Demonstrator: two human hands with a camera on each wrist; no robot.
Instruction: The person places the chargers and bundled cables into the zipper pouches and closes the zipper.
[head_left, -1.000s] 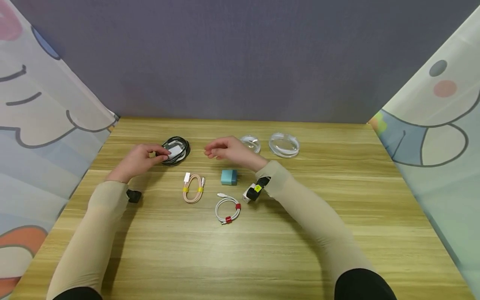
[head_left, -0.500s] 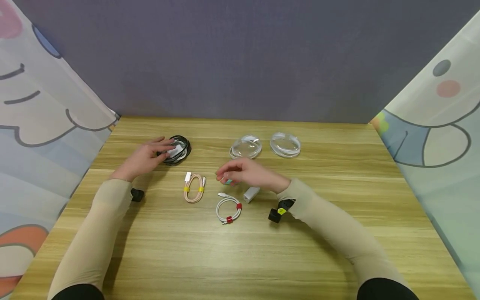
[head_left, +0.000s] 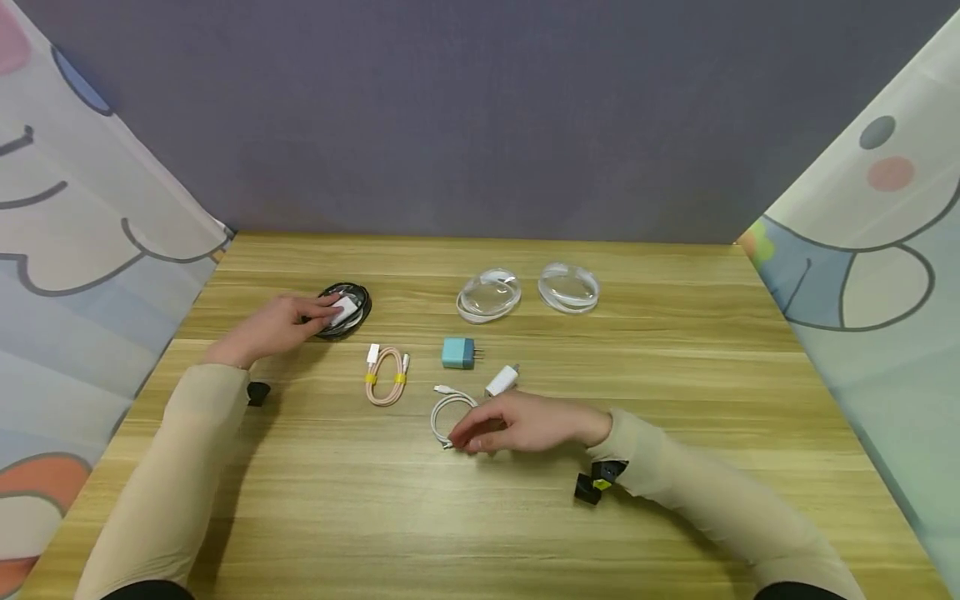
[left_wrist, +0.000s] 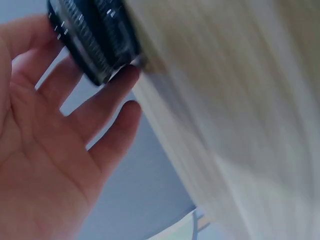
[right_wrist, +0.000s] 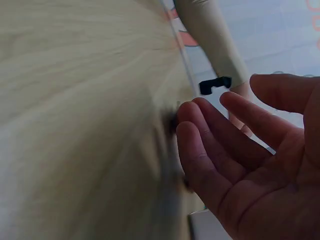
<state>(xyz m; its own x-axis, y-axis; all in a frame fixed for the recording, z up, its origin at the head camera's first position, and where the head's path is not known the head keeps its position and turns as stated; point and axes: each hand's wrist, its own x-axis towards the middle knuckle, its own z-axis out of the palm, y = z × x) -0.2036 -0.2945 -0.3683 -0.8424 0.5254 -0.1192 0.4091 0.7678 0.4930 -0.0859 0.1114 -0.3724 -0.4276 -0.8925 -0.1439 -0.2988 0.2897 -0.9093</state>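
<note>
A coiled black cable with a white block at its middle lies at the back left. My left hand holds the coil by its left side; the left wrist view shows the dark coil against the fingers. Over the right part of a white cable, my right hand has its fingers loosely bent. Its thumb stands apart from the fingers in the right wrist view, with nothing seen between them. The cable's red ties are hidden by this hand in the head view.
A pink cable with yellow ties lies left of centre. Near the middle are a teal charger and a white charger. Two clear-and-white coils, a left one and a right one, lie toward the grey back panel.
My right hand has moved from beside the clear coils, past the teal charger, forward to the white cable. My left hand's fingers lifted and came down again; the black coil has shifted slightly toward me.
</note>
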